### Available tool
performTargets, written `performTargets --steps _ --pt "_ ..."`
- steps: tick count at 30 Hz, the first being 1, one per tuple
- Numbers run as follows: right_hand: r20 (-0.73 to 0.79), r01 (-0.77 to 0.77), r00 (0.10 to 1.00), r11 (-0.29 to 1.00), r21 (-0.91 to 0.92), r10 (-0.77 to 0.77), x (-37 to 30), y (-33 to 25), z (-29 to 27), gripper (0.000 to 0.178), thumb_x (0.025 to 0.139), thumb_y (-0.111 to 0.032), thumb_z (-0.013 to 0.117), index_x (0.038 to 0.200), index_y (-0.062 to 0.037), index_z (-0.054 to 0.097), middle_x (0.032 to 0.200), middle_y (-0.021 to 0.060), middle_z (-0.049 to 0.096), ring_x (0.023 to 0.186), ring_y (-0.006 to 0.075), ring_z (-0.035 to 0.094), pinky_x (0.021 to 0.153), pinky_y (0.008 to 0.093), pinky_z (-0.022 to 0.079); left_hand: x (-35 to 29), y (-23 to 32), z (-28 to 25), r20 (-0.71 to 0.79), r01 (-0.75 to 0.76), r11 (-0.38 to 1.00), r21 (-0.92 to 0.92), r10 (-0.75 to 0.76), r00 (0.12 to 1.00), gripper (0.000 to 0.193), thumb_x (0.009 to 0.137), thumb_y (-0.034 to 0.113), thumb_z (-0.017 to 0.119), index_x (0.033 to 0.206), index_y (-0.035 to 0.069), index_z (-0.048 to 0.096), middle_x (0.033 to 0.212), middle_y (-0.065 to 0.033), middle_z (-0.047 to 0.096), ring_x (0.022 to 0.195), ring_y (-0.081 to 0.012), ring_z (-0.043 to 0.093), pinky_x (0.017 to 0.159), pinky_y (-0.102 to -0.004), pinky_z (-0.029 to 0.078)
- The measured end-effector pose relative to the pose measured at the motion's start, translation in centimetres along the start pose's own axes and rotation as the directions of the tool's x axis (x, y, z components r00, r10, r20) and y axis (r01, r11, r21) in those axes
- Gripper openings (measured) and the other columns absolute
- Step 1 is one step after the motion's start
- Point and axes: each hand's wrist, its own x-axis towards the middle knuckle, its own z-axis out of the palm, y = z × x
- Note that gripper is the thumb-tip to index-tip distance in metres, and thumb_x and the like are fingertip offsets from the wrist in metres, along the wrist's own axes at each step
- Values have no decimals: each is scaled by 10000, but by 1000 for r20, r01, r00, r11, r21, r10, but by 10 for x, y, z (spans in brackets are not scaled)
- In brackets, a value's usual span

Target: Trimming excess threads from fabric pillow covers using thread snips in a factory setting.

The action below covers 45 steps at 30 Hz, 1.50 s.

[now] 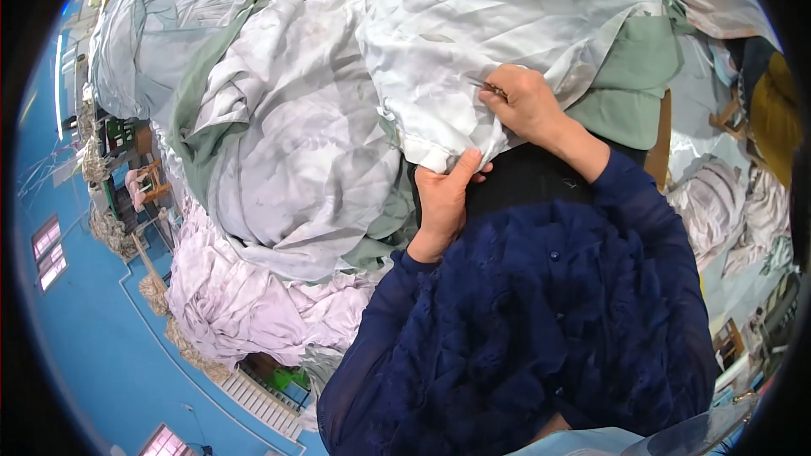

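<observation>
A large piece of white fabric (498, 21) is spread in front of me, its near end drawn toward my lap. Along that gathered edge, my left hand (448, 198) pinches the cloth between thumb and fingers. My right hand (528, 101) is closed around a small dark metal tool (483, 85), perhaps thread snips, whose thin tip points left over the cloth. Most of the tool is hidden in the fist, so its exact kind cannot be made out. Green fabric (625, 89) shows from under the white cloth beside my right wrist.
A big heap of whitish cloth (296, 135) with green parts lies to the left, and pale pink cloth (262, 295) sits below it. More fabric (714, 203) is piled at the right. A wooden stool (145, 186) stands on the blue floor (101, 338) at far left.
</observation>
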Motion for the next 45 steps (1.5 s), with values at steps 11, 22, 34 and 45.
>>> performTargets --steps 11,22,34,45 --pt "-379 -158 815 797 583 438 -55 -4 -111 44 909 -56 629 918 -39 668 761 -33 606 590 32 487 535 183 383 12 3 -4 -30 35 997 -73 -37 999 133 885 80 677 985 -2 641 858 -75 686 700 -165 660 581 -249 484" --pt "110 -159 983 980 121 146 5 14 -7 175 766 -100 691 902 8 664 730 120 602 617 197 559 568 321 450 11 4 6 30 41 999 32 -42 999 181 892 88 675 1030 -23 637 873 -78 687 703 -154 660 578 -241 484" --pt "-339 -222 873 906 362 349 -29 5 -96 76 908 -79 648 936 -10 666 739 -56 579 638 34 484 562 189 373 22 7 1 -10 86 996 -29 -86 996 182 895 73 665 1049 -13 620 882 -93 689 695 -181 669 565 -249 493" --pt "-705 -686 553 723 -83 444 -218 105 -194 218 917 -78 635 1128 -30 665 886 -4 646 661 37 524 607 180 431 40 29 -1 -114 -45 993 -109 32 993 138 928 86 622 1049 25 592 904 -90 678 702 -221 669 566 -301 505"
